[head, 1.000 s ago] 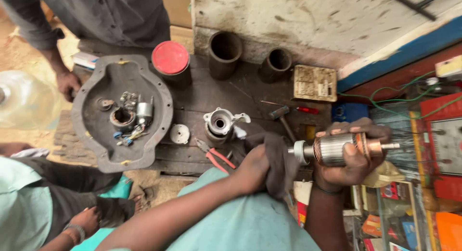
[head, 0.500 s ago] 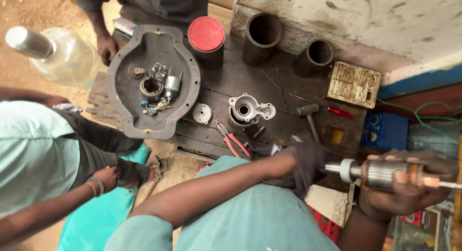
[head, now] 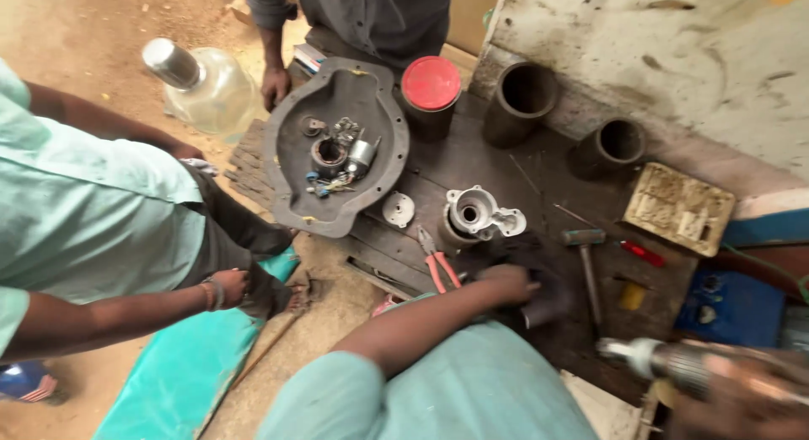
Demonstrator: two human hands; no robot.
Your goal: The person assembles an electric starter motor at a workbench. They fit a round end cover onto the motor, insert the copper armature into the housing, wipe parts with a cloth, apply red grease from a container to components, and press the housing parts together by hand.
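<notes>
My right hand (head: 742, 402), blurred at the bottom right, grips a motor armature (head: 674, 364) with copper windings, its silver shaft end pointing left. My left hand (head: 506, 281) reaches over the dark wooden bench (head: 506, 166) and closes on a dark cloth (head: 549, 301), a short way left of the armature and not touching it. Just beyond that hand stand a silver motor housing (head: 476, 212) and red-handled pliers (head: 438, 267).
A dark cover plate (head: 291, 183) holds small parts. Nearby are a red-lidded can (head: 430, 86), two dark cylinders (head: 522, 99) (head: 611, 145), a hammer (head: 586, 254), a red screwdriver (head: 645, 253), a tan tray (head: 678, 208) and a clear bottle (head: 202, 82). One person's hand (head: 227, 288) is left, another's (head: 274, 86) at top.
The view has swung left and down. The armature in my right hand has drawn away from the cloth to the lower right; my left hand stays with the cloth over the bench.
</notes>
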